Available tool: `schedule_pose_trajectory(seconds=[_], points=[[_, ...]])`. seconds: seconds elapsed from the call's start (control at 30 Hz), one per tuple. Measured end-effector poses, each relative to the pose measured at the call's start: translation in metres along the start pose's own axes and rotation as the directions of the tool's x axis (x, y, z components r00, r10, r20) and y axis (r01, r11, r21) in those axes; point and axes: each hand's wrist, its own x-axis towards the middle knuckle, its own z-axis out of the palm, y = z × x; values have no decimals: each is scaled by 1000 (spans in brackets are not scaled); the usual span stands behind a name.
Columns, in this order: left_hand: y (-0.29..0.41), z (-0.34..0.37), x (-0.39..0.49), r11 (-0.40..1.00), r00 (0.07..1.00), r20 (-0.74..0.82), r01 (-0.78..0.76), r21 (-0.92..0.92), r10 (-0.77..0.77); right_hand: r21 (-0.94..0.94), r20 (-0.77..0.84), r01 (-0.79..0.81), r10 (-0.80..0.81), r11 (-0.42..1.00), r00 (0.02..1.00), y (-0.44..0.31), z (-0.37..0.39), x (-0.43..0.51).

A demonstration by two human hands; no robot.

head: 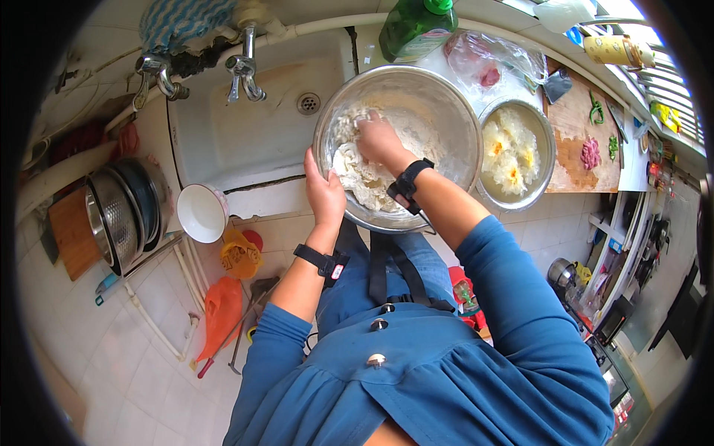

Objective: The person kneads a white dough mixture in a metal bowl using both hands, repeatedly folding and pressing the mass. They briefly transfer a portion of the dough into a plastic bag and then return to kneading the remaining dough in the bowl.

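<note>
A large stainless steel bowl (446, 92) stands by the sink's right side, its near rim close to my body. Inside are loose flour (415, 125) and shaggy, lumpy dough (360, 167). My left hand (325, 192) holds the bowl's left outer wall, thumb near the rim. Down in the bowl, my right hand (382, 139) has its fingers curled into the dough, with crumbs stuck to them; the fingertips are partly hidden. To the right, a smaller metal bowl (549, 150) holds pale, frilly soaked white fungus (510, 153) in liquid.
The white sink (234, 139) has two taps (242, 69). Behind the bowl stand a green bottle (418, 30) and a plastic bag with meat (491, 61). A wooden cutting board (574, 122) bears chopped meat and green peppers. A white bowl (202, 213) sits at the counter's left edge.
</note>
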Motion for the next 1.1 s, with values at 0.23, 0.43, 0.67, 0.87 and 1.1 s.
schedule_pose_trajectory(seconds=[0.23,0.43,0.67,0.87,1.1], points=[[8,1,-5,993,996,-65,50,-104,-57,-363,57,143,-131,921,990,67,-29,-21],[11,4,-5,985,991,-82,93,-146,-106,-186,180,-304,337,934,924,89,-34,-76],[4,3,-4,996,998,-61,27,-83,-32,-147,231,-180,210,973,950,30,2,-11],[-2,6,-4,995,998,-62,26,-100,-32,-188,241,178,-131,966,962,-31,-14,-23],[3,7,-4,973,992,-97,55,-222,-79,-403,140,42,16,914,990,57,-40,-20]])
